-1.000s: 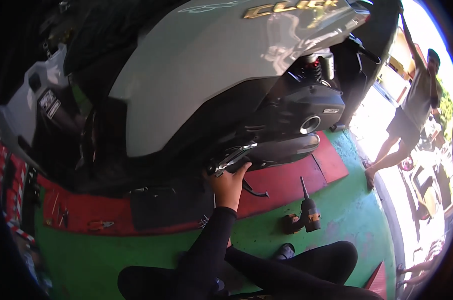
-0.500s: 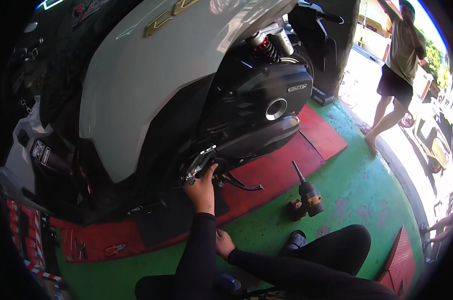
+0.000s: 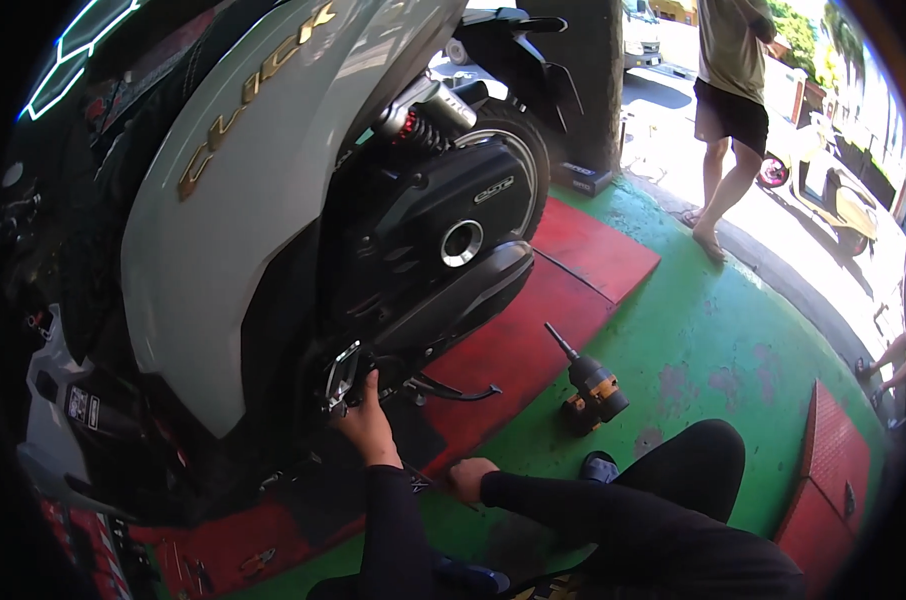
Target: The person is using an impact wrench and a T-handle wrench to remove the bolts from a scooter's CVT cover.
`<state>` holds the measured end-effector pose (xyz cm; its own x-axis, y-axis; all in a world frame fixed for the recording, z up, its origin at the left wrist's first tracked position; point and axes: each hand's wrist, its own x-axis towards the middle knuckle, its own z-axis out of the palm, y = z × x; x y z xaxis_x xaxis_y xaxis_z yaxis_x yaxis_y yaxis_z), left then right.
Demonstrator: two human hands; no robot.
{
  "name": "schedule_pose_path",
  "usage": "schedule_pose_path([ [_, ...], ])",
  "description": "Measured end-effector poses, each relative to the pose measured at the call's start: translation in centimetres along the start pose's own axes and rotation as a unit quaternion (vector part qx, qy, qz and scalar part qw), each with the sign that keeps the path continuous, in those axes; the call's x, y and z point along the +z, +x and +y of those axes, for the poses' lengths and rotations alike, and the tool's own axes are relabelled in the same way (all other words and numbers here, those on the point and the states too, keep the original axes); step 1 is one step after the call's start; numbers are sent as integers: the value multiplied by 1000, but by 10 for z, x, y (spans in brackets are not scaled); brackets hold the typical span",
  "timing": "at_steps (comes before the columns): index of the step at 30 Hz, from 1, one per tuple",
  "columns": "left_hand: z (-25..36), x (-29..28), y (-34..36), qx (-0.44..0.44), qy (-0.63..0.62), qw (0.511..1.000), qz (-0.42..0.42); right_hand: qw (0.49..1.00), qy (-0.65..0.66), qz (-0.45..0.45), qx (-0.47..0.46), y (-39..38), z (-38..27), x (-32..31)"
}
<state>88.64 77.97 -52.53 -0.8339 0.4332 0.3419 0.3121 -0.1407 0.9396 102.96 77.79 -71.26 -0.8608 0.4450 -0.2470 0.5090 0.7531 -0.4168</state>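
Note:
A grey and black scooter point(image 3: 203, 270) stands on its side stand point(image 3: 458, 393). At the lower edge of its body, my left hand point(image 3: 368, 428) grips a shiny metal footpeg point(image 3: 344, 372), thumb pointing up; the fingers behind it are mostly hidden. My right hand point(image 3: 470, 480) is closed in a fist, low and to the right of the left hand. A thin dark rod shows beside that fist, but whether it is held I cannot make out. A yellow and black cordless power tool point(image 3: 597, 390) with a long tip lies on the green floor point(image 3: 673, 330) to the right.
Pliers point(image 3: 258, 562) and small tools rest on the red platform point(image 3: 573, 235) at the lower left. My bent knee point(image 3: 708, 460) is at the right. A standing person point(image 3: 733, 100) is outside, near a parked yellow scooter point(image 3: 838, 190). A red ramp point(image 3: 823, 490) lies at the lower right.
The view has shifted, so the scooter appears further left and lower. My right fist has moved away from my left forearm to the right. The left hand stays at the footpeg.

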Motion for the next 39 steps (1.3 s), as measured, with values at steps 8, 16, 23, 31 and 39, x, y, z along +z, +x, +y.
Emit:
schedule_pose_path([
  [8,-56,-24,12,-228,-294,911,-176,557,492,654,143,26,179,-212],
  [16,-26,-2,11,-246,-318,912,-79,520,745,415,-36,74,218,-289],
  [23,-27,-4,27,-288,-295,910,-38,526,681,508,-22,94,212,-287],
  [31,-19,1,25,-288,-278,916,8,521,663,538,2,111,223,-279],
  [39,-18,5,26,-287,-266,920,30,531,643,551,-15,112,223,-287],
])
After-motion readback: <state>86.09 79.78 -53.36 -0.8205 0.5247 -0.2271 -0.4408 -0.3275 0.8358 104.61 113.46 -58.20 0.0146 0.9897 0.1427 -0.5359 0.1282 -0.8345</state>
